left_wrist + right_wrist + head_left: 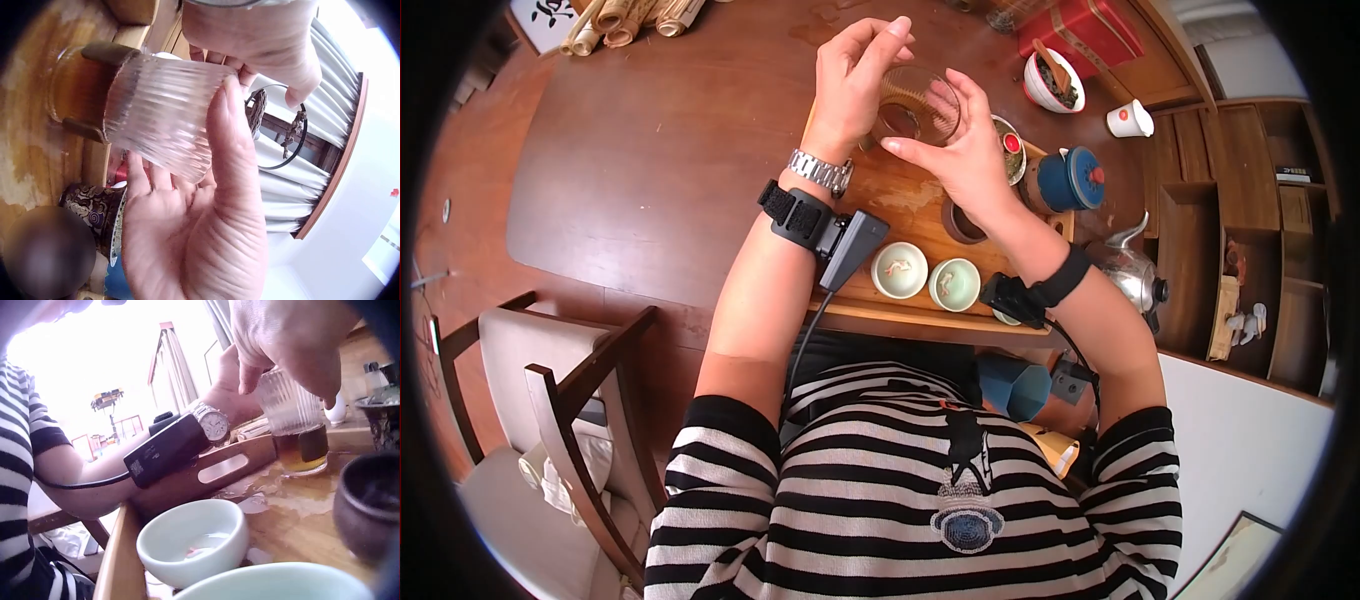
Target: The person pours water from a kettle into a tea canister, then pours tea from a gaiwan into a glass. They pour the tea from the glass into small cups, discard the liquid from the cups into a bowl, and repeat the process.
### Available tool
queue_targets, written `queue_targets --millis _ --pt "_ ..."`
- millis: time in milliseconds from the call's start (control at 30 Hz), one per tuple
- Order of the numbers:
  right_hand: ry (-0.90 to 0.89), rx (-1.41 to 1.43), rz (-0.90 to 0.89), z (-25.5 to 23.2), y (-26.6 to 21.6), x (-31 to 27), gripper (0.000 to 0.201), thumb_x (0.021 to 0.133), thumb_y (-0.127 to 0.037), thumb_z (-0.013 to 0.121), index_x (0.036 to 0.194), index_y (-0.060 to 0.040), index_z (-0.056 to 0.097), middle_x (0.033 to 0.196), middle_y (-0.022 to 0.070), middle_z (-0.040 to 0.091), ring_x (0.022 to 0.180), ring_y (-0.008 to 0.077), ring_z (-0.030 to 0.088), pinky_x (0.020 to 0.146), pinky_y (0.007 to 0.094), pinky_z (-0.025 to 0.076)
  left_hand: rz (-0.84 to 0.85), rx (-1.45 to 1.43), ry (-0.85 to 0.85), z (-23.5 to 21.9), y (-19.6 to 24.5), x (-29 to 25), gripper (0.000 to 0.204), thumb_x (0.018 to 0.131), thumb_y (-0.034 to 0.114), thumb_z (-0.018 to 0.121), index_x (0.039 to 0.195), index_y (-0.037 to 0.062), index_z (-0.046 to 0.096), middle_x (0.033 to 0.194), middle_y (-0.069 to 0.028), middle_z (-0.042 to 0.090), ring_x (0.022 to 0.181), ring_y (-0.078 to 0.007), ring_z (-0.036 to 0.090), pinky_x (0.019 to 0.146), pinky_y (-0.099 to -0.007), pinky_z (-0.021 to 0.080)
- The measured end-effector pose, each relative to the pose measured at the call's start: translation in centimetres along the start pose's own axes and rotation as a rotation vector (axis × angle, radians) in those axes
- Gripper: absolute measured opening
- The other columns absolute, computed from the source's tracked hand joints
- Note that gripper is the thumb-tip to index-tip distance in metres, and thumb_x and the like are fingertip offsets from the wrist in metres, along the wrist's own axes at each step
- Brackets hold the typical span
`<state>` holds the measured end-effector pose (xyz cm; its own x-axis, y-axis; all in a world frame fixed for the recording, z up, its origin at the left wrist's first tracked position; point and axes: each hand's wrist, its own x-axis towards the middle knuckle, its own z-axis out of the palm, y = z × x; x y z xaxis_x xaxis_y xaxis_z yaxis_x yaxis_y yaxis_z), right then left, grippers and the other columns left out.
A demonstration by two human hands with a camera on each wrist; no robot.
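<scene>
A clear ribbed glass cup [289, 403] with amber liquid in its lower part and a brown band around it stands upright on the wooden tray [920, 215]. My right hand [975, 150] grips it near the rim, thumb on one side and fingers on the other, as the left wrist view shows. Beside the rim, my left hand [850, 85] is raised with loosely curled fingers, holding nothing. Two pale green teacups, one with a small figure [899, 270] inside, sit near the tray's front edge. A dark brown cup [362, 515] stands to the right, partly hidden by my right arm in the head view.
Right of the tray are a blue pot [1080, 180] with a red knob and a silver kettle [1125, 275]. Farther back stand a bowl of dark leaves [1055, 85], a paper cup [1130, 120] and a red box [1090, 35]. Rolled scrolls [625, 20] lie far left.
</scene>
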<state>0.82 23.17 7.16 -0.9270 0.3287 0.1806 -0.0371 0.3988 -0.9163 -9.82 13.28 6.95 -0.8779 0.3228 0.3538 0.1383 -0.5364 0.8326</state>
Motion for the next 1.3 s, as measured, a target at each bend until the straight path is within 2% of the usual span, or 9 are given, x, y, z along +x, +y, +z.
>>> queue_targets --millis 333,400,467,533,600,800,1000,1133,1300 --pt "0.035 0.045 -0.042 1.0 1.7 0.3 0.095 0.056 -0.019 0.084 0.127 -0.0033 0.023 0.120 0.0234 0.043 0.114 0.0294 0.045 0.094 0.0370 0.038 -0.012 0.002 0.015 0.2 -0.1 0.0 0.034 0.083 0.029 0.058 0.079 -0.0042 0.061 0.072 -0.0053 0.060 0.070 -0.0094 0.056 0.069 -0.0236 0.047" --pt "-0.009 0.089 -0.028 1.0 1.4 0.3 0.087 0.062 0.003 0.076 0.128 -0.0048 0.020 0.121 0.0167 0.035 0.117 0.0234 0.038 0.095 0.0336 0.039 -0.012 -0.014 0.027 0.2 -0.3 0.0 0.034 0.083 0.029 0.058 0.078 -0.0040 0.061 0.072 -0.0051 0.060 0.070 -0.0093 0.056 0.069 -0.0233 0.047" --pt "-0.015 0.068 -0.045 0.8 1.5 0.5 0.086 0.062 0.003 0.075 0.128 -0.0048 0.020 0.120 0.0160 0.036 0.115 0.0230 0.039 0.095 0.0335 0.040 -0.009 -0.034 0.034 0.3 -0.3 0.0 0.034 0.083 0.029 0.058 0.078 -0.0039 0.061 0.071 -0.0048 0.060 0.070 -0.0092 0.056 0.068 -0.0229 0.047" --pt "-0.021 0.046 -0.061 0.5 1.6 0.6 0.085 0.063 0.004 0.075 0.128 -0.0048 0.020 0.119 0.0153 0.036 0.114 0.0226 0.040 0.094 0.0335 0.041 -0.048 0.048 0.053 0.1 -0.3 -0.1 0.034 0.088 0.030 0.049 0.084 -0.0010 0.062 0.074 -0.0046 0.060 0.074 -0.0113 0.056 0.073 -0.0253 0.044" --pt "0.003 0.101 -0.057 0.1 1.4 0.6 0.089 0.058 -0.009 0.081 0.125 -0.0043 0.024 0.113 0.0168 0.045 0.109 0.0237 0.047 0.092 0.0338 0.041 -0.025 0.095 0.058 -0.1 -0.5 0.0 0.035 0.088 0.030 0.048 0.084 -0.0012 0.062 0.074 -0.0048 0.060 0.073 -0.0117 0.056 0.072 -0.0253 0.044" --pt "0.029 0.153 -0.106 -4.3 -2.7 -1.4 0.086 0.059 -0.002 0.078 0.126 -0.0045 0.024 0.111 0.0125 0.045 0.105 0.0204 0.048 0.093 0.0323 0.040 -0.021 0.104 0.065 -0.5 -1.5 0.3 0.037 0.089 0.032 0.046 0.084 -0.0011 0.062 0.074 -0.0054 0.061 0.073 -0.0124 0.057 0.072 -0.0251 0.043" --pt "0.185 0.193 -0.138 -10.5 -6.3 -5.5 0.084 0.061 0.006 0.072 0.129 -0.0038 0.023 0.116 0.0141 0.045 0.108 0.0228 0.048 0.095 0.0342 0.037 -0.009 0.110 0.043 -0.7 -1.9 0.5 0.038 0.089 0.032 0.046 0.085 -0.0021 0.062 0.074 -0.0059 0.061 0.073 -0.0124 0.057 0.072 -0.0248 0.043" --pt "0.325 0.265 -0.063 -13.9 -6.5 -9.5 0.077 0.064 0.010 0.063 0.130 -0.0037 0.026 0.119 0.0129 0.043 0.110 0.0250 0.047 0.096 0.0356 0.037 -0.017 0.120 0.036 -1.2 -2.6 0.9 0.038 0.090 0.031 0.045 0.086 -0.0029 0.062 0.077 -0.0070 0.061 0.074 -0.0127 0.057 0.072 -0.0248 0.043" --pt "0.366 0.259 0.014 -16.3 -4.4 -13.6 0.078 0.062 0.006 0.064 0.130 -0.0029 0.026 0.119 0.0122 0.042 0.111 0.0269 0.046 0.096 0.0370 0.037 -0.025 0.152 -0.005 -1.4 -2.7 1.0 0.037 0.090 0.030 0.045 0.088 -0.0039 0.062 0.078 -0.0071 0.061 0.074 -0.0132 0.056 0.074 -0.0259 0.042"
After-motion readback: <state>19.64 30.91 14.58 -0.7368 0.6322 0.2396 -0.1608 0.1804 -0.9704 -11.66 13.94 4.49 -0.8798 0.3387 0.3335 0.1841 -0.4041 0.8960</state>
